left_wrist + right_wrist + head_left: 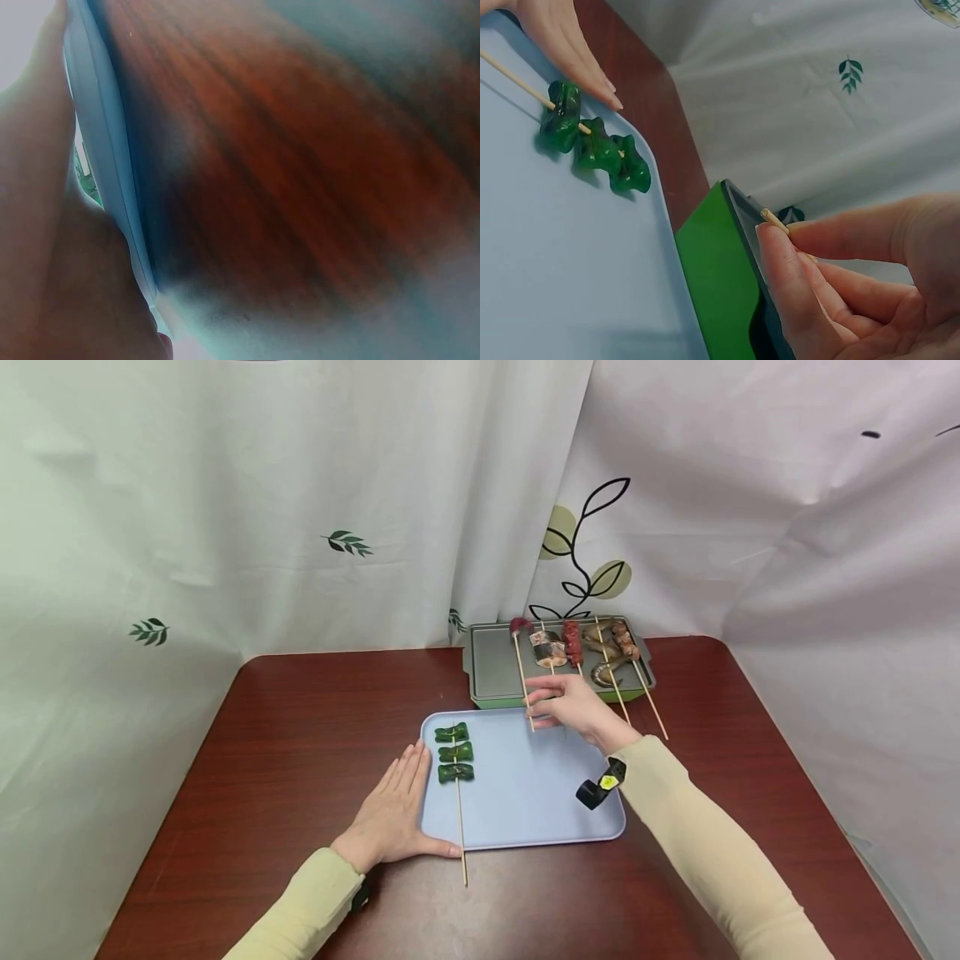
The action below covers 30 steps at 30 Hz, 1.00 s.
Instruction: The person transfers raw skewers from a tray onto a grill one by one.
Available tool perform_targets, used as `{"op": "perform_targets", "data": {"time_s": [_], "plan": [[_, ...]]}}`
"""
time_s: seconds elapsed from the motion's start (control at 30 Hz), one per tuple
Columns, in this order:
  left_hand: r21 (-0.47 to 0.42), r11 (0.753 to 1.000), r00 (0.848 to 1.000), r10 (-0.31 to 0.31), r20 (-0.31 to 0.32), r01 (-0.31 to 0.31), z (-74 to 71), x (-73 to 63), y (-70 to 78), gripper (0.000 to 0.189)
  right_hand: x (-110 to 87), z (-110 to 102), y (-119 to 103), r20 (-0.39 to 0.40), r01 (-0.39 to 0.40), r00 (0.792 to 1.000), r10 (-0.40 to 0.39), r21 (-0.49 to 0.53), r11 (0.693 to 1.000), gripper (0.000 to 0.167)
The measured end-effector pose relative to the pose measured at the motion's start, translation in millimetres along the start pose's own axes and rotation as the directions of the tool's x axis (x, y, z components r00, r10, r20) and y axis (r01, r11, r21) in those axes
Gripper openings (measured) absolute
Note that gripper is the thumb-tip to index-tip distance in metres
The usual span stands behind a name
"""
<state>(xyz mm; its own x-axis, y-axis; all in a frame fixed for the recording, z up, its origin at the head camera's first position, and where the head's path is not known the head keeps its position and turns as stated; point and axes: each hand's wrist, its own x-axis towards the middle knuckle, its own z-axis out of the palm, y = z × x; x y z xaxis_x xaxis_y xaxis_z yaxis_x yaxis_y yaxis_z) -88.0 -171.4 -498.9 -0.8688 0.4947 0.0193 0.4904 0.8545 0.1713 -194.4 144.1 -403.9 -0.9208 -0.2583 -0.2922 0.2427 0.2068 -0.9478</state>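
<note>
My right hand (572, 703) pinches the lower end of a wooden skewer (522, 670) between thumb and fingers; a dark red piece sits on its far tip, over the grill pan (491, 667). The right wrist view shows the skewer's blunt end (775, 219) poking out of the pinch. My left hand (392, 817) rests against the left side of a pale blue tray (532, 802), fingers straight, thumb along the front edge. On the tray's left lies a green pepper skewer (455, 752), its stick reaching past the front edge near my thumb.
In the grey pan with green sides lie a fish skewer (549, 648), a red meat skewer (572, 643), a shrimp skewer (602, 652) and a brown meat skewer (624, 639). Some sticks overhang its front. White patterned curtains (360, 460) stand behind the brown table (300, 727).
</note>
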Motion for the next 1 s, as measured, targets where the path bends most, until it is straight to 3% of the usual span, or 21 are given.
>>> {"op": "perform_targets", "data": {"time_s": [0.3, 0.53, 0.77, 1.0], "plan": [[0.012, 1.0, 1.0, -0.011, 0.026, 0.01, -7.7, -0.3, 3.5, 0.15, 4.6, 3.2, 1.2, -0.003, -0.027, 1.0, 0.027, 0.012, 1.0, 0.051], [-0.015, 1.0, 1.0, -0.005, 0.014, 0.006, -2.4, -1.2, 0.9, 0.151, 0.6, 5.7, 4.3, 0.019, -0.032, 0.999, 0.032, 0.0, 0.999, 0.049], [0.026, 1.0, 1.0, -0.012, 0.006, 0.011, 4.9, -0.3, -1.8, 0.152, -16.4, 7.3, 9.7, -0.01, -0.015, 1.0, 0.014, -0.123, 0.992, 0.044], [0.032, 0.999, 1.0, -0.016, 0.004, 0.016, 6.4, 0.4, -1.9, 0.151, -37.5, 7.3, 13.8, -0.045, 0.064, 0.997, -0.068, -0.1, 0.993, 0.046]]}}
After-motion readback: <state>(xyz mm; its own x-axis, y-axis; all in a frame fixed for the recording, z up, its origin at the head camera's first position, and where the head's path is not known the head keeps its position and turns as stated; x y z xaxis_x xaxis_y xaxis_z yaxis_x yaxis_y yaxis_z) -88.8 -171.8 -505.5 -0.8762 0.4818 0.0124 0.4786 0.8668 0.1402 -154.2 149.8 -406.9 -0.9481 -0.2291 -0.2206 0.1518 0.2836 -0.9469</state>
